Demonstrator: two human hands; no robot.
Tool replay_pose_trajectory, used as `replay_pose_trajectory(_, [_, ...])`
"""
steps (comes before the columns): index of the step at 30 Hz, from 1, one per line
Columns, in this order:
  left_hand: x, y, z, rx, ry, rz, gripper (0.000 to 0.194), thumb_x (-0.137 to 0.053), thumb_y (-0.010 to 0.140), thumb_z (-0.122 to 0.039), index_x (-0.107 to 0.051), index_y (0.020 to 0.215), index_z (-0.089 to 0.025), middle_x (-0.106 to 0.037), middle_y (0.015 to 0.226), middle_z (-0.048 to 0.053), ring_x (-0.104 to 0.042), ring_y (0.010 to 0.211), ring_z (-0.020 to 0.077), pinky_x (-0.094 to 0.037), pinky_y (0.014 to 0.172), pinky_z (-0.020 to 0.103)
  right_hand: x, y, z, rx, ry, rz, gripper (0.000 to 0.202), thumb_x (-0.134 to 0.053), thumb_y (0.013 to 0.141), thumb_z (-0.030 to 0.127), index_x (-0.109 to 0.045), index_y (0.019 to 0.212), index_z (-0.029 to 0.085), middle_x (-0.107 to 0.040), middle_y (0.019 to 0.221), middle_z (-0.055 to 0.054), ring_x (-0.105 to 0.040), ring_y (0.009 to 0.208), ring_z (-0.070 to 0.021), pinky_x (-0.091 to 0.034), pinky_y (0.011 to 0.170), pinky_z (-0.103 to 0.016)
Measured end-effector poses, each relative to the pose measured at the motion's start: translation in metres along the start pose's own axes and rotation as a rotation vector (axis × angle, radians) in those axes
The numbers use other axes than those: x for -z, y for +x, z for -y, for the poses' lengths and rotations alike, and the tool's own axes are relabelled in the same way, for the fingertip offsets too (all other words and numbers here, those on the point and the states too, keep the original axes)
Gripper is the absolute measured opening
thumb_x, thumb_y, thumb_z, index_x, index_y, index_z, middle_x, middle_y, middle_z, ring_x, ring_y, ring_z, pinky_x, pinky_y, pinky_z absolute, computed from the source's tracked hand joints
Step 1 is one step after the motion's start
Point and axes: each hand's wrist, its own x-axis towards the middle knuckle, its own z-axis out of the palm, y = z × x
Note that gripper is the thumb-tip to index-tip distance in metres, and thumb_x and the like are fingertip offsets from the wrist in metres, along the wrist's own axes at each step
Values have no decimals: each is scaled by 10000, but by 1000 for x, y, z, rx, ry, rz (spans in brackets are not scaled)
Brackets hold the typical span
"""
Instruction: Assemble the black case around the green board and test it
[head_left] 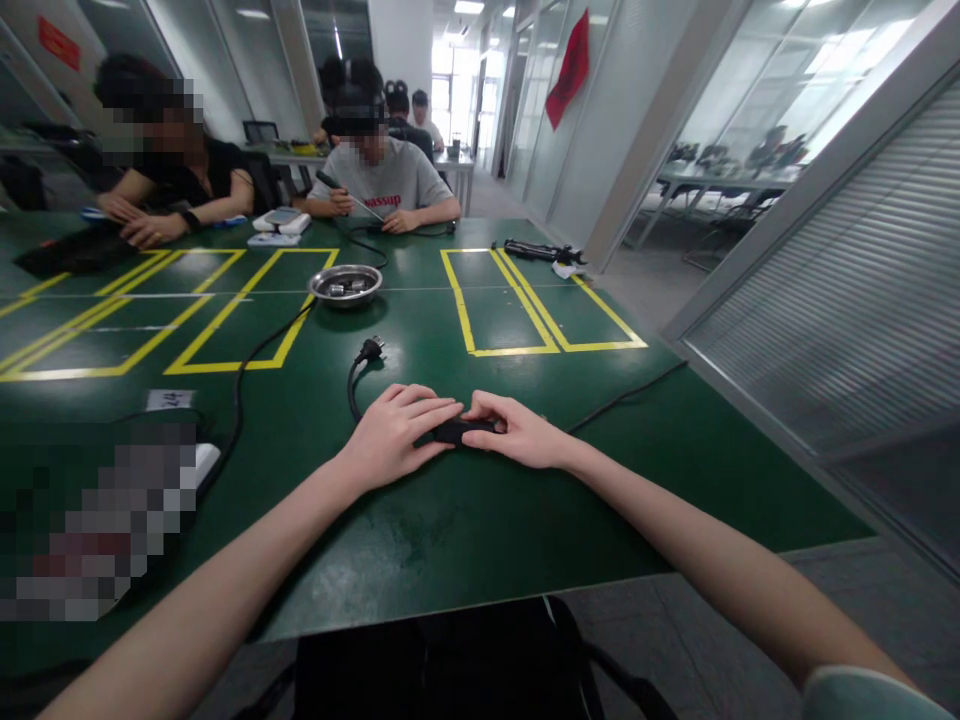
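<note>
Both hands meet over a small black block-shaped object [459,431] low over the green table [480,530]. My left hand [397,435] wraps round its left end, fingers pressed together over it. My right hand [517,430] pinches the other end between thumb and curled fingers. A black cable with a plug [370,350] comes out beside my left hand, and the plug lies just beyond it on the table. On the right, another thin black cable [630,396] runs from near my right hand to the table's edge.
A metal bowl [346,287] with small metal parts stands farther back. Yellow tape outlines mark the table. A pixelated object [112,520] lies at left, beside a long cable [238,390]. Black tools [541,251] lie at back right. Two people work across the table.
</note>
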Motion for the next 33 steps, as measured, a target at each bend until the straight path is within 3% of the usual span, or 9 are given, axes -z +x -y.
replay_pose_trajectory(4, [3,-3,11,119,116,-106,461,-600,994,-275,-567,1453,-241,-590,1503,128,-545,1364,316,-323,1178,581,19,2,-19,-89,69,-253,438,-718,829,584,-453,821,235,-623,843,4,-559,667,-143,-453,634,-278])
replay_pose_trajectory(11, [-2,-9,23,146,80,-35,373,-593,984,-263,-640,1353,-232,-669,1402,115,-591,1318,293,-321,1196,591,120,5,-68,-63,-117,-958,528,-704,702,687,-395,809,272,-636,750,5,-597,631,-183,-507,630,-320])
replay_pose_trajectory(14, [-5,-8,22,132,48,-15,360,-604,977,-260,-652,1330,-217,-683,1379,114,-600,1307,285,-333,1198,577,150,-10,-87,-156,-378,-1181,431,-640,764,626,-442,854,254,-658,822,-32,-640,709,-206,-527,698,-347])
replay_pose_trajectory(18, [-5,-8,22,138,24,-7,335,-602,982,-273,-664,1302,-200,-710,1330,112,-632,1259,274,-361,1181,561,159,-26,-100,-403,-652,-1100,335,-676,749,506,-534,886,236,-713,905,-81,-685,873,-278,-530,789,-393])
replay_pose_trajectory(24, [-5,-10,21,165,-6,14,312,-592,990,-283,-673,1284,-220,-726,1306,92,-653,1225,255,-399,1152,533,158,-22,-99,-677,-815,-996,439,-726,730,479,-602,1073,236,-737,1003,-97,-685,937,-324,-528,780,-408])
replay_pose_trajectory(33, [-2,-8,16,189,-56,51,298,-597,986,-285,-694,1259,-217,-743,1259,85,-664,1177,259,-482,1060,485,159,-22,-89,-779,-887,-935,511,-622,874,563,-608,1226,193,-729,1108,-150,-684,1025,-348,-527,820,-421])
